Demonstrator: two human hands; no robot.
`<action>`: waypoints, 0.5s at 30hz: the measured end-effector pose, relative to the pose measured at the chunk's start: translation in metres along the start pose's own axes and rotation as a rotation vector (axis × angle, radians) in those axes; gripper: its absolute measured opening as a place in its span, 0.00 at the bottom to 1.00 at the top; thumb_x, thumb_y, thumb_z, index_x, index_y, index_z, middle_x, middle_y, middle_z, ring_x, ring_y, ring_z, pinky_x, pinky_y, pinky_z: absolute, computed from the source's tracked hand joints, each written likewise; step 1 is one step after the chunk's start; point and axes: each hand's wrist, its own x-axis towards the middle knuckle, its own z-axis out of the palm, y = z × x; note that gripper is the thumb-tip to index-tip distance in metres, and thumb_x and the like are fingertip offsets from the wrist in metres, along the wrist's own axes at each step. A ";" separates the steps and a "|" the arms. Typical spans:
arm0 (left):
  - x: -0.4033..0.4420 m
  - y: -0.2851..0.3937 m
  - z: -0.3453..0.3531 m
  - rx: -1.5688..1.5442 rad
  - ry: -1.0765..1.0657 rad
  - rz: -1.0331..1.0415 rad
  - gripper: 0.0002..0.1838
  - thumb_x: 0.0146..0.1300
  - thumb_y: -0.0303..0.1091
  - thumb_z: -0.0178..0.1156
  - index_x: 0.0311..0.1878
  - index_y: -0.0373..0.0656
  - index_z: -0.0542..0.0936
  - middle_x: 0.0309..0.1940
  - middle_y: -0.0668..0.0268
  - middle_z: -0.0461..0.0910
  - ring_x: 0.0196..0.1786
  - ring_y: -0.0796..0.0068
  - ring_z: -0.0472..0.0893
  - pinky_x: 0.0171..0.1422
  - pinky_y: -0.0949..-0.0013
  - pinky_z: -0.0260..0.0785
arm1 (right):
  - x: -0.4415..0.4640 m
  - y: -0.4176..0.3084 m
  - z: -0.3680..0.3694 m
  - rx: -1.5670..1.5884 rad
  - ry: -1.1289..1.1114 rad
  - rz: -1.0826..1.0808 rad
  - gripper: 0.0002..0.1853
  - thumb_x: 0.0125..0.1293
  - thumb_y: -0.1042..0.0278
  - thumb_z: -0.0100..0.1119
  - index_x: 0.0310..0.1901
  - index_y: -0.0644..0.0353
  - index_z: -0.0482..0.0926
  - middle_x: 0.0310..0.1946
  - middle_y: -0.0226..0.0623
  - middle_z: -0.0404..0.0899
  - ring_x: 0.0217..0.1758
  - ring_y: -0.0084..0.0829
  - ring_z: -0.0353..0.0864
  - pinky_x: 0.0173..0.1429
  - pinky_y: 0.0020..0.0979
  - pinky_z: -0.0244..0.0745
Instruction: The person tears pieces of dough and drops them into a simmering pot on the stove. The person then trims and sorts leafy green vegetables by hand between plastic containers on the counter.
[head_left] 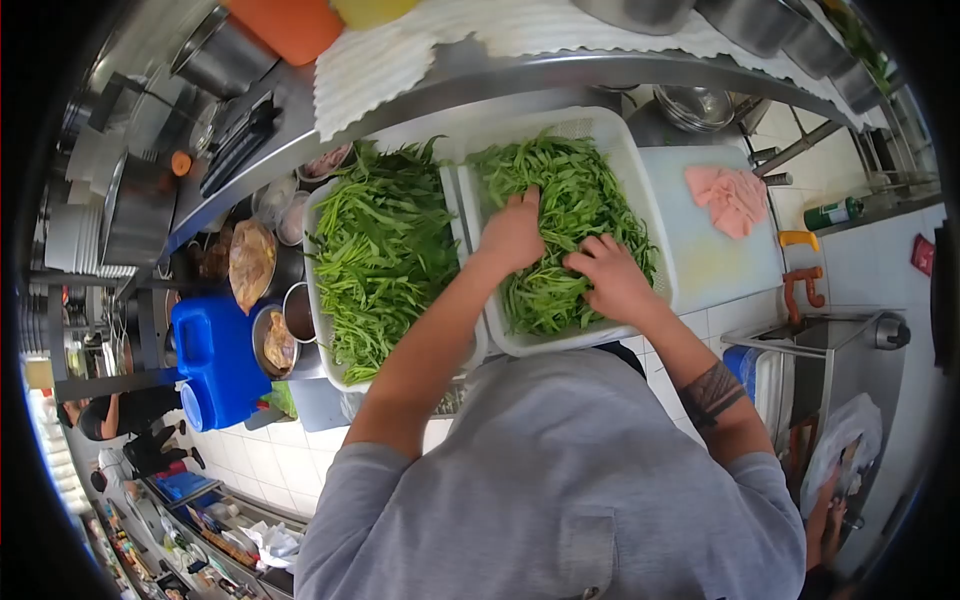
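Observation:
Two white baskets stand side by side, the left basket [316, 300] and the right basket [655, 220], both heaped with leafy greens. My left hand [513, 235] rests in the greens [560, 180] of the right basket, its fingertips sunk among the leaves. Lower and to the right, my right hand [607, 275] touches the same greens with its fingers spread and bent. What lies under the fingers of my left hand is hidden. More greens [385, 250] fill the left basket, apart from both hands.
Right of the baskets, a pink cloth [728, 198] lies on a white cutting board [700, 260]. A blue jug [215, 350] and a bowl of food [275, 340] are at the left. A metal shelf edge [560, 72] crosses above. Other people [110, 415] are at the far left.

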 end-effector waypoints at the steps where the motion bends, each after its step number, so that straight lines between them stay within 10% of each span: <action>1: -0.002 -0.002 -0.011 -0.056 -0.001 0.087 0.51 0.54 0.25 0.73 0.83 0.33 0.62 0.70 0.37 0.71 0.71 0.37 0.75 0.70 0.49 0.77 | -0.002 -0.005 -0.005 -0.043 0.016 -0.040 0.30 0.51 0.78 0.72 0.58 0.48 0.82 0.52 0.38 0.75 0.65 0.50 0.73 0.71 0.58 0.70; 5: -0.018 -0.017 -0.023 -0.030 0.130 0.488 0.37 0.60 0.25 0.67 0.76 0.37 0.74 0.72 0.44 0.74 0.72 0.40 0.76 0.75 0.51 0.73 | -0.028 -0.029 -0.014 -0.090 0.147 0.010 0.28 0.54 0.77 0.72 0.60 0.48 0.85 0.61 0.37 0.77 0.72 0.49 0.71 0.76 0.55 0.65; 10: -0.012 -0.022 0.004 -0.362 0.354 -0.015 0.28 0.65 0.24 0.64 0.70 0.35 0.77 0.73 0.42 0.72 0.70 0.37 0.77 0.76 0.50 0.72 | -0.033 -0.023 -0.037 0.034 0.156 0.011 0.19 0.61 0.76 0.71 0.54 0.55 0.88 0.63 0.39 0.83 0.69 0.49 0.75 0.77 0.56 0.64; 15: -0.023 -0.037 0.035 -0.555 0.331 0.060 0.26 0.67 0.22 0.62 0.69 0.34 0.77 0.70 0.42 0.76 0.67 0.41 0.81 0.73 0.54 0.74 | 0.032 -0.021 -0.058 0.284 0.305 0.043 0.12 0.62 0.82 0.64 0.46 0.58 0.88 0.46 0.42 0.88 0.58 0.52 0.82 0.69 0.45 0.72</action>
